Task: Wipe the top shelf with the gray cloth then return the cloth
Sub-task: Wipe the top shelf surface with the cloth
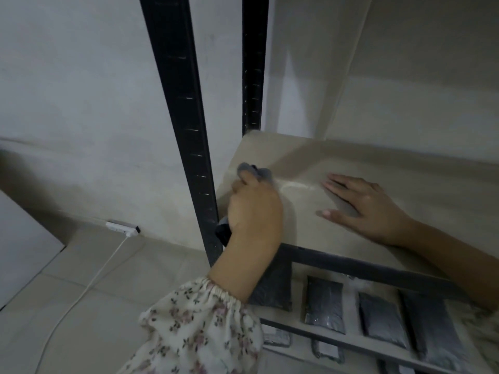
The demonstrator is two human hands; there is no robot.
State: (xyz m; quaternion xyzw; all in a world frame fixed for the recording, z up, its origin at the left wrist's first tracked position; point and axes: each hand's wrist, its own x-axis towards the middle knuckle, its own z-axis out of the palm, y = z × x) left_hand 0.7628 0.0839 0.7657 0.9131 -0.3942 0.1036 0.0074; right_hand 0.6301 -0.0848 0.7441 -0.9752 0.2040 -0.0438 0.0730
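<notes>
A person's left hand (255, 211), in a floral sleeve (199, 327), grips a bunched gray cloth (263, 174) with its fingers curled around it. The cloth lies against the left end of the beige top shelf (351, 163), just beside a black upright post (186, 117). The right hand (367, 206) rests flat on the shelf, fingers straight and together, thumb spread aside. Dark packets (325, 306) lie on the shelf below.

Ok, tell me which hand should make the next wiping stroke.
Left. The left hand grips the crumpled gray cloth on the beige shelf board; the right hand lies flat there, holding nothing.
</notes>
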